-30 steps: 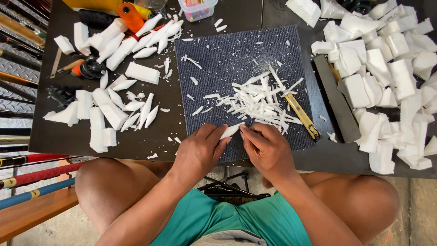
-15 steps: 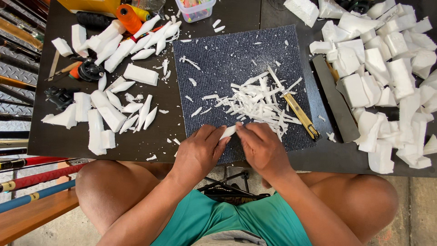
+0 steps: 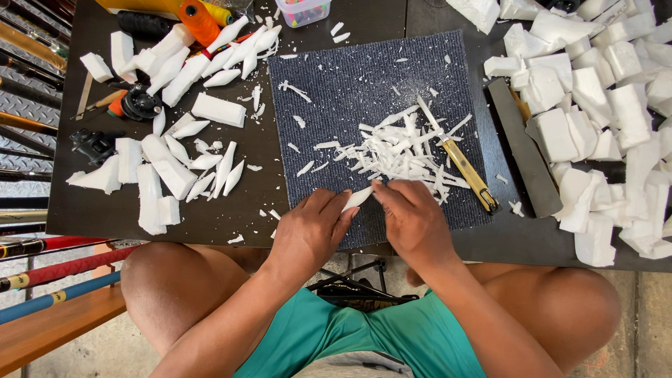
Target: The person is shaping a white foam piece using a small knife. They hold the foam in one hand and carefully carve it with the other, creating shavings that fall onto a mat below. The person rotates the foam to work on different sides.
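Fingers of left hand [image 3: 308, 234] and right hand [image 3: 413, 220] pinch a white foam sliver [image 3: 358, 199].

Single head-worn view, looking steeply down from above the seated person. Worktop [image 3: 231, 210] fills the upper frame, its far side toward the top; knees and lap fill the lower frame. Close range.

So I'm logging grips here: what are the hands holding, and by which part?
Both hands hold one small white foam piece: the left hand by its near end, the right hand at its far tip.
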